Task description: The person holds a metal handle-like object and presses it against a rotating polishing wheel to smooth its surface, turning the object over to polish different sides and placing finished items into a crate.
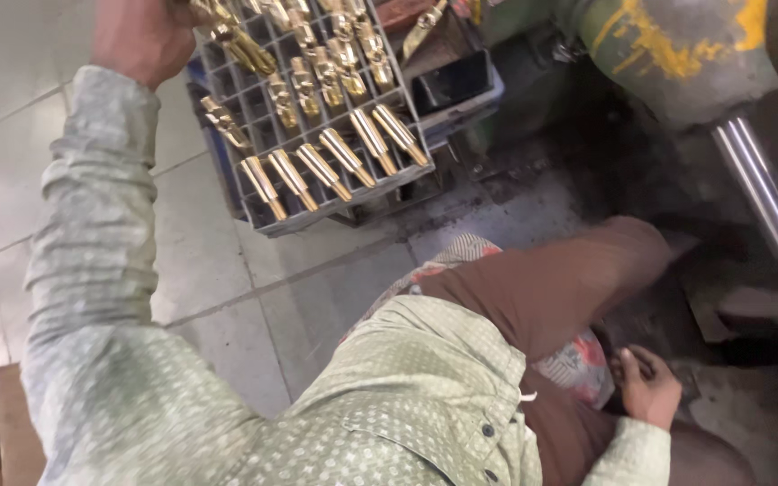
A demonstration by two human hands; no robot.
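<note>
Left hand (141, 36): closed on a brass fitting (231, 40) above the gridded crate (254, 103) of brass fittings. Right hand (646, 385): well below crate, beside thigh; grip state indiscernible. Step: picking.

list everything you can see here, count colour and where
brass parts: many, gold, in grid tray, top centre
grid tray: one, grey, on floor
black tray: one, right of grid tray
machine body: one, green with yellow patches, top right
steel rod: one, silver, right edge
tiled floor: pale grey, left
left hand: at grid tray's top-left corner, by a brass part
right hand: low by the knee, holding nothing visible
</note>
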